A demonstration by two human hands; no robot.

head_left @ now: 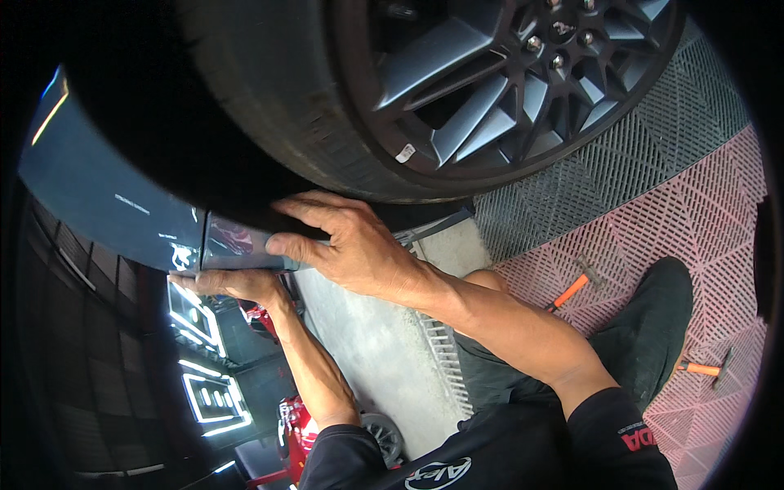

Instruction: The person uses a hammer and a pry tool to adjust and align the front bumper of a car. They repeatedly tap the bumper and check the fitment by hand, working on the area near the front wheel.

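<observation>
A dark blue-grey car body panel (106, 192) curves along the wheel arch, with a narrow seam (203, 237) between it and a shorter panel piece (237, 243). My left hand (233, 283) lies along the lower edge of the panels by the seam, fingers stretched out. At the arch edge is my right hand (347, 245), its thumb apart near the short piece and its fingers reaching toward the dark wheel well. Their tips are partly lost in shadow. Just above that hand stands the tyre (286, 106) with its grey multi-spoke wheel rim (482, 114).
Two hammers with orange handles, one hammer (570, 292) beside my leg and another hammer (700, 368) by my shoe, lie on red floor tiles (645, 237). Dark grey tiles (588, 188) lie under the wheel. Bright light frames (214, 400) and a red vehicle (296, 429) show at lower left.
</observation>
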